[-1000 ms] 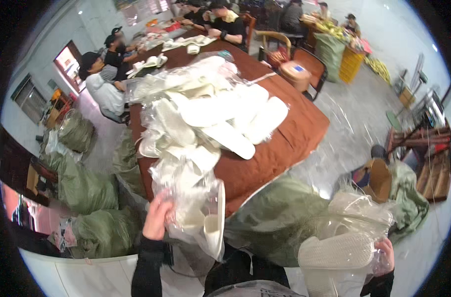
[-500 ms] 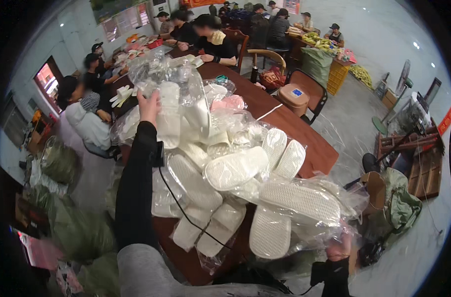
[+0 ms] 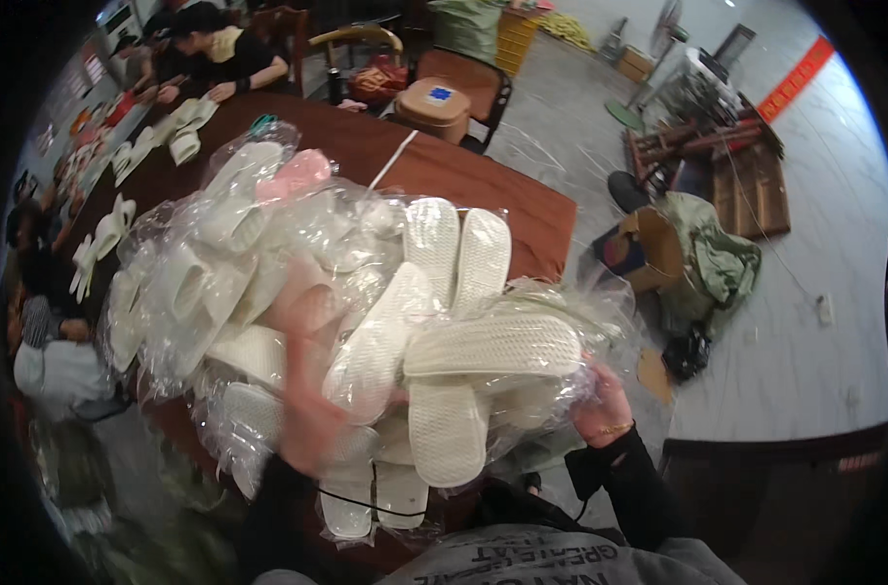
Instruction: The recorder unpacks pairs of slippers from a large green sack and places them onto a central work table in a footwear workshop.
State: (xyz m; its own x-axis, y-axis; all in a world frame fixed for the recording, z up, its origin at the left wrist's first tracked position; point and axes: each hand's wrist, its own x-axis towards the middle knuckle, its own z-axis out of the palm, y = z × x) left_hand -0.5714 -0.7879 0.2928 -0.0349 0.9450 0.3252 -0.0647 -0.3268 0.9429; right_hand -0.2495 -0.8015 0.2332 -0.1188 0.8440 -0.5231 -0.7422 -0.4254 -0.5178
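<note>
Slippers (image 3: 463,351), white and sealed in clear plastic bags, fill the near view, heaped against the person's chest above the table edge. At the heap's right end the right hand (image 3: 600,405) grips a bagged pair. The left hand (image 3: 307,409) is blurred against the bags; whether it grips cannot be told. Beyond, more bagged slippers lie over the brown table (image 3: 463,171). Farther off stands a wooden chair (image 3: 463,88) with a round box; other people (image 3: 219,58) sit working at the table's far end. Pale tiled floor (image 3: 805,292) stretches right, holding a green sack (image 3: 717,258).
</note>
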